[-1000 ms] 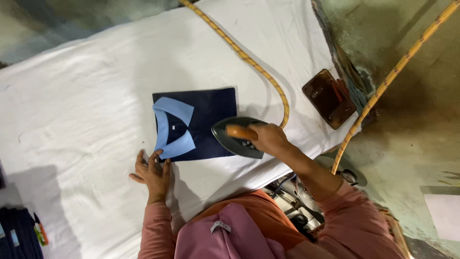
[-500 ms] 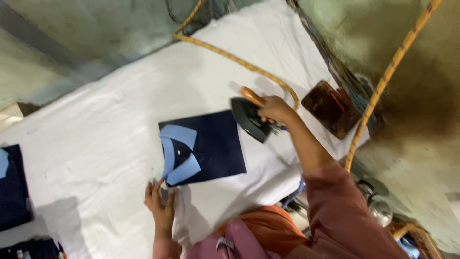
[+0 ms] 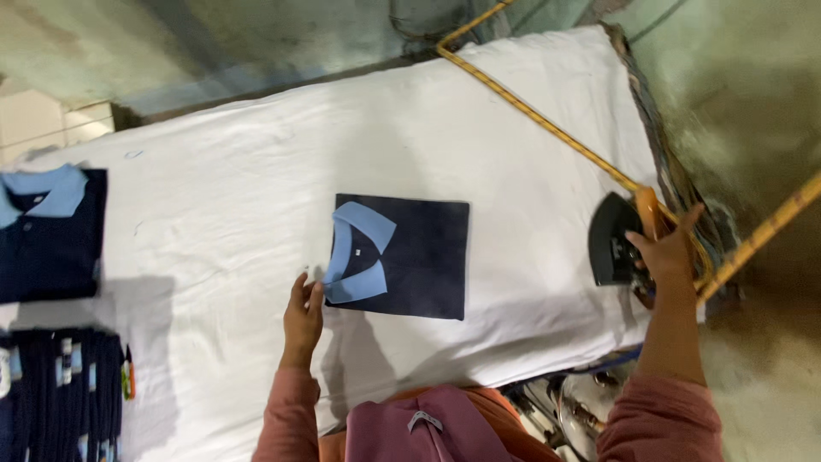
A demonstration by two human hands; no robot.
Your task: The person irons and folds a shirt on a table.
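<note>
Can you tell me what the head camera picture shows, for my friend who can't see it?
A person's left hand touches the light blue collar of a folded dark blue shirt on a white padded table, while their right hand holds a dark iron at the table's far right edge.

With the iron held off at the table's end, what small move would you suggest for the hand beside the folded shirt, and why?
Probably slide the left hand under the collar edge of the folded navy shirt and lift it toward the other folded shirt at the table's far side. The right hand holds the iron clear of the cloth, and the shirt lies flat and squared.
</note>
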